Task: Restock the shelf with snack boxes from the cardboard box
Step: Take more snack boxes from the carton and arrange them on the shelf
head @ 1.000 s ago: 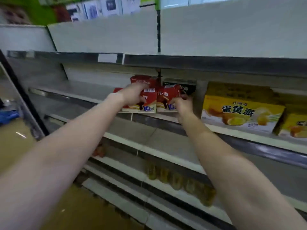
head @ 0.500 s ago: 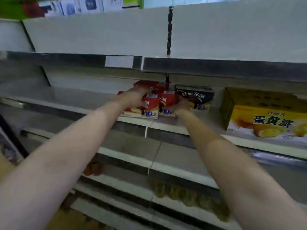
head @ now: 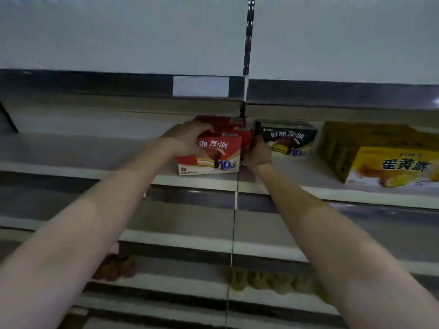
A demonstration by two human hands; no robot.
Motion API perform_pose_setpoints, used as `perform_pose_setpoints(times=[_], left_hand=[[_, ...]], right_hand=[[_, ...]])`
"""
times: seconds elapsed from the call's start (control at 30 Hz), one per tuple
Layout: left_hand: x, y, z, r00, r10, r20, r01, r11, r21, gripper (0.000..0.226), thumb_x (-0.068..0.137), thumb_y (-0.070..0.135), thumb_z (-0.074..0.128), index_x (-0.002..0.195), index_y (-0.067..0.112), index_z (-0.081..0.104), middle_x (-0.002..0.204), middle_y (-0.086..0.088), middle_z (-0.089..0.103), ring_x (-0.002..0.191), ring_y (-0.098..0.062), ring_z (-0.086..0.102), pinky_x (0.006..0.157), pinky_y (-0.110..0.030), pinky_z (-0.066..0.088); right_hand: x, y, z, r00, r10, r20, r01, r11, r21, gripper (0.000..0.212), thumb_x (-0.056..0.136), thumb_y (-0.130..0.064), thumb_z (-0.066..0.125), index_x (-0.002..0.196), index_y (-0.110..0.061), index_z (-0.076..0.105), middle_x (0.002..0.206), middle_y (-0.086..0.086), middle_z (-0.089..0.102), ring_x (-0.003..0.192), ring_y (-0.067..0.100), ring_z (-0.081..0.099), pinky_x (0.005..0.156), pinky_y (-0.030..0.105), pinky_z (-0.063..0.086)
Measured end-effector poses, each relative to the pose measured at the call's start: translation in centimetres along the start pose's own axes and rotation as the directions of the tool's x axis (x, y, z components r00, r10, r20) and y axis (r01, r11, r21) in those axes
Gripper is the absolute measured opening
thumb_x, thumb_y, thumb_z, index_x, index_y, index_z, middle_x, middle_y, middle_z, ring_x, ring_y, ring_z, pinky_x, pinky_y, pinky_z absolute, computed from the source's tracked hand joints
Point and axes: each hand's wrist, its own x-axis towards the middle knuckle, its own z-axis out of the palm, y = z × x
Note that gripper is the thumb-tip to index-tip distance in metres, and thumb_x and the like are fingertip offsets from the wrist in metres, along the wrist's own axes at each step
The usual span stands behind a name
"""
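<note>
Red snack box (head: 209,154) on the shelf (head: 95,173), gripped by the left hand (head: 187,138); the right hand (head: 257,154) grips another, crowded by a dark box (head: 288,140) and yellow box (head: 384,157).

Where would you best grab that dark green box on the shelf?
Take the green box by its two short ends, coming from the front. It stands with its wide face toward the aisle, its right end is free before the yellow box, but the right hand and a red box crowd its left end. The shelf above probably blocks a top grasp.
</note>
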Motion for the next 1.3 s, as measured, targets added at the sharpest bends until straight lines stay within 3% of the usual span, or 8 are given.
perform_pose_setpoints(times=[0.1,0.3,0.5,0.67,0.83,1.03,1.3], left_hand=[[0.1,-0.6,0.7,0.998,0.024,-0.062,-0.028,0.998,-0.064,0.068,0.072,0.029,0.086,0.131,0.024,0.054,0.135,-0.005,0.055,0.118,-0.025,0.056,0.097,-0.04,0.049],[1.3,-1.0,2.2,0.981,0.124,-0.151,-0.107,0.987,0.117,0.07,0.078,0.037,0.079,0.141,0.028,0.049,0.141,-0.007,0.05,0.129,-0.031,0.043,0.106,-0.043,0.037],[2.1,-2.3,2.4,0.972,0.158,-0.177,-0.126,0.976,0.179,0.07,0.082,0.045,0.074,0.144,0.032,0.046,0.151,-0.009,0.037,0.138,-0.034,0.029,0.113,-0.052,0.025],[2.8,-1.9,3.6,0.963,0.166,-0.21,-0.138,0.98,0.14,0.065,0.086,0.033,0.071,0.145,0.024,0.044,0.146,-0.009,0.045,0.134,-0.033,0.038,0.107,-0.045,0.03],[3.7,-1.9,4.3,0.953,0.139,-0.27,-0.126,0.99,0.067,0.069,0.083,0.027,0.076,0.145,0.015,0.046,0.145,-0.012,0.049,0.132,-0.033,0.044,0.11,-0.04,0.031],[4.3,-2.0,4.8,0.945,0.161,-0.283,-0.147,0.987,0.071,0.064,0.084,0.029,0.074,0.141,0.014,0.051,0.144,-0.011,0.051,0.131,-0.033,0.045,0.111,-0.039,0.03],[4.5,-2.0,5.5,0.939,0.166,-0.302,-0.131,0.982,0.133,0.064,0.086,0.035,0.071,0.142,0.014,0.049,0.142,-0.01,0.05,0.13,-0.033,0.043,0.111,-0.04,0.027]], right_hand=[[-0.2,-0.1,0.5,1.0,-0.012,0.001,0.012,1.0,-0.014,0.03,0.098,-0.015,0.053,0.126,-0.003,0.051,0.117,0.022,0.065,0.106,0.04,0.061,0.073,0.033,0.038],[-0.7,-0.3,0.4,1.0,0.022,0.02,-0.022,1.0,-0.021,0.033,0.098,-0.021,0.058,0.125,-0.003,0.055,0.12,0.019,0.065,0.109,0.037,0.061,0.076,0.029,0.04],[-0.1,-0.8,0.2,0.997,0.063,0.051,-0.059,0.995,-0.076,0.035,0.098,-0.024,0.058,0.127,-0.004,0.057,0.124,0.019,0.064,0.114,0.038,0.06,0.089,0.037,0.046],[-0.1,-1.1,0.7,0.995,0.049,0.092,-0.044,0.997,-0.06,0.036,0.097,-0.025,0.057,0.13,-0.01,0.056,0.126,0.015,0.065,0.115,0.035,0.06,0.088,0.034,0.046],[-0.5,-1.5,0.7,0.991,0.04,0.129,-0.043,0.999,0.019,0.048,0.09,-0.038,0.067,0.131,-0.016,0.055,0.128,0.01,0.065,0.118,0.032,0.058,0.103,0.043,0.046],[-0.4,-0.7,1.0,0.997,0.012,0.08,-0.009,0.999,-0.042,0.05,0.09,-0.032,0.073,0.131,-0.009,0.058,0.124,0.014,0.067,0.113,0.032,0.062,0.093,0.037,0.05],[-0.7,-0.7,1.2,1.0,-0.016,0.026,0.018,0.995,-0.098,0.044,0.095,-0.026,0.066,0.134,-0.01,0.054,0.125,0.015,0.066,0.114,0.033,0.061,0.081,0.028,0.041]])
